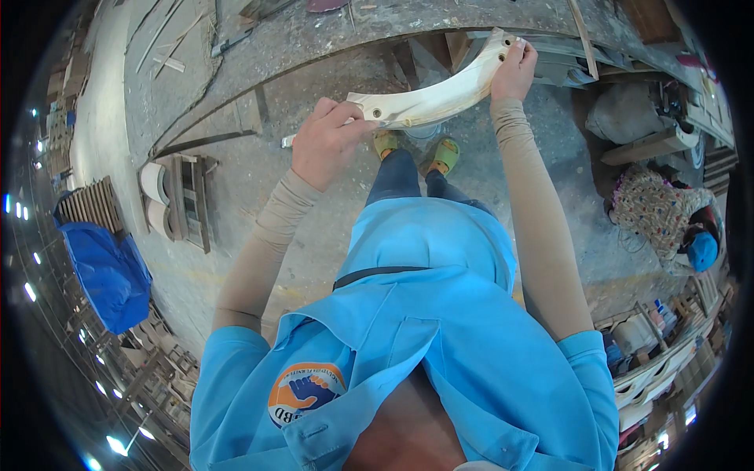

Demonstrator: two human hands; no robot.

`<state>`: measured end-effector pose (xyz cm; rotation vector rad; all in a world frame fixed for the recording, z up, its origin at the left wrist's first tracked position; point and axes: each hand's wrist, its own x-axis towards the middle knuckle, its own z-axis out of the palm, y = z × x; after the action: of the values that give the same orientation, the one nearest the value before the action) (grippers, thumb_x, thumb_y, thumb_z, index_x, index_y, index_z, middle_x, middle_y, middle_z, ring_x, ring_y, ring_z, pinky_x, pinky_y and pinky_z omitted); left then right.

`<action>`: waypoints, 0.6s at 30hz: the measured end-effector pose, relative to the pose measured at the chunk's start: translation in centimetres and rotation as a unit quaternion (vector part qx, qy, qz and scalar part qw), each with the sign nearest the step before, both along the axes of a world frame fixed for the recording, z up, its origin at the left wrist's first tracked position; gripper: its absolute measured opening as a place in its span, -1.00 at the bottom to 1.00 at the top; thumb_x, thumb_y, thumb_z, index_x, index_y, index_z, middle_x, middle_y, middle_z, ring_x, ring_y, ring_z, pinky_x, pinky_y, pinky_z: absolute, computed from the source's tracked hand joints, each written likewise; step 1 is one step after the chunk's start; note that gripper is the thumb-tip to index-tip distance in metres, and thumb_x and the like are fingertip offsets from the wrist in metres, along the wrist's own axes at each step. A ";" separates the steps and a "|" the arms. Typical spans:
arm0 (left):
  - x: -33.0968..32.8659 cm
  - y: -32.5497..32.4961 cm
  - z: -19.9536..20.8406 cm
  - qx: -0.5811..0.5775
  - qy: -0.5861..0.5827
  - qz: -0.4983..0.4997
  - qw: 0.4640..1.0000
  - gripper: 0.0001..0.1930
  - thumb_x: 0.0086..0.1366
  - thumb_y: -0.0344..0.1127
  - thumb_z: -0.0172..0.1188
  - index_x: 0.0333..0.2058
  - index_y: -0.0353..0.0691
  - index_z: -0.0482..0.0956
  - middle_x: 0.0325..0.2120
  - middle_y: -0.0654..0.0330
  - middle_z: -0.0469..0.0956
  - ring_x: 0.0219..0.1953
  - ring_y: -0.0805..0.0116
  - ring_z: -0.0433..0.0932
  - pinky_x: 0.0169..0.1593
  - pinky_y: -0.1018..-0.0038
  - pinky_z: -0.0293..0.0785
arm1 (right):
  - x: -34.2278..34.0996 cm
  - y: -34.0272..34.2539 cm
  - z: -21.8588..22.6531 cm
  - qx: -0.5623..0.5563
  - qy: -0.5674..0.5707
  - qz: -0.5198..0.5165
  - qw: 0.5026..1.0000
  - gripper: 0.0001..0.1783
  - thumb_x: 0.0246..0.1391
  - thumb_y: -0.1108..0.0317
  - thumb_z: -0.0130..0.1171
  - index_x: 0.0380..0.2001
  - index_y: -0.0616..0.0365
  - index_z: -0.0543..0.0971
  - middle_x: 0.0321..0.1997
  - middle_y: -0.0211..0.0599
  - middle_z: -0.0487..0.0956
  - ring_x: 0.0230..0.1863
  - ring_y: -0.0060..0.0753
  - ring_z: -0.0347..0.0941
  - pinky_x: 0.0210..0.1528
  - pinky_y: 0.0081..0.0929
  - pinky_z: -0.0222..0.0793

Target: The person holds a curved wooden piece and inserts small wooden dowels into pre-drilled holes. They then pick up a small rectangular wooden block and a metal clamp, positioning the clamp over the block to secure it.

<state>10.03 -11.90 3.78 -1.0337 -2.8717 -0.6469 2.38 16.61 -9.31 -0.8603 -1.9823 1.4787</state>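
Observation:
A pale, curved wooden piece (428, 104) is held up between my two hands, with dark round holes near both ends. My left hand (328, 141) is closed at its left end, fingers pressed together against the wood. A small pale end of a thin object (287, 142) juts out on the left of that hand; its kind cannot be made out. At the upper right end, my right hand (514, 72) pinches the wood beside the holes, thumb and fingers closed on it.
A long grey worktop (314, 35) with wood scraps runs across the far side. Left stand a wooden rack with curved pieces (184, 200) and a blue tarp (110, 271). A person in patterned clothes (660, 212) crouches at right, near stacked wood parts (660, 377).

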 end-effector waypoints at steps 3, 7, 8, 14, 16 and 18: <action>-0.8 0.1 0.2 0.064 -0.019 0.003 0.998 -0.75 -0.07 -0.42 0.28 -0.33 -0.05 0.66 -0.42 0.35 0.48 -0.33 0.31 0.40 -0.27 0.46 0.43 | 0.1 -0.2 0.6 0.005 0.004 0.001 1.000 -0.58 0.21 0.09 -0.09 -0.08 0.23 0.45 -0.19 -0.07 0.56 -0.17 -0.08 0.47 -0.06 -0.23 0.33; -2.8 0.0 -1.0 0.077 -0.061 -0.045 0.994 -0.73 -0.05 -0.46 0.29 -0.29 -0.06 0.67 -0.41 0.32 0.49 -0.32 0.29 0.40 -0.27 0.45 0.40 | -0.1 0.0 0.3 0.008 -0.006 -0.011 1.000 -0.59 0.21 0.11 -0.08 -0.07 0.23 0.45 -0.19 -0.06 0.57 -0.18 -0.10 0.49 -0.07 -0.25 0.35; -3.4 -0.2 -1.4 0.084 -0.078 -0.062 0.991 -0.72 -0.04 -0.49 0.29 -0.28 -0.07 0.67 -0.39 0.30 0.50 -0.32 0.28 0.39 -0.26 0.45 0.38 | 0.0 -0.2 0.6 -0.008 -0.004 -0.018 1.000 -0.59 0.22 0.10 -0.08 -0.07 0.23 0.45 -0.19 -0.06 0.57 -0.17 -0.10 0.49 -0.06 -0.25 0.35; -8.1 0.2 -1.8 0.103 -0.112 -0.205 0.967 -0.73 -0.05 -0.46 0.30 -0.30 -0.05 0.67 -0.40 0.33 0.50 -0.33 0.30 0.41 -0.27 0.45 0.41 | 0.0 -1.0 2.1 -0.005 -0.030 -0.048 0.998 -0.56 0.23 0.07 -0.11 -0.07 0.21 0.46 -0.14 -0.07 0.57 -0.11 -0.08 0.49 -0.03 -0.27 0.34; -9.8 1.1 -2.1 0.109 -0.127 -0.259 0.951 -0.73 -0.06 -0.44 0.31 -0.30 -0.05 0.67 -0.40 0.34 0.51 -0.34 0.31 0.41 -0.28 0.45 0.42 | -0.1 -0.9 2.4 0.013 -0.049 -0.056 0.997 -0.55 0.23 0.05 -0.12 -0.06 0.19 0.46 -0.10 -0.06 0.57 -0.07 -0.06 0.49 -0.01 -0.28 0.34; -11.2 1.9 -2.6 0.111 -0.152 -0.307 0.933 -0.71 -0.05 -0.49 0.32 -0.28 -0.06 0.67 -0.38 0.32 0.51 -0.35 0.31 0.41 -0.28 0.44 0.40 | -0.3 -1.0 2.6 0.023 -0.064 -0.057 0.996 -0.53 0.24 0.04 -0.11 -0.03 0.20 0.46 -0.07 -0.11 0.56 -0.03 -0.17 0.47 0.04 -0.38 0.29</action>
<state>-1.17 -10.02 1.22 -1.9560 -2.5740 -1.2230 2.11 15.61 -6.73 -1.0546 -2.0144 1.3386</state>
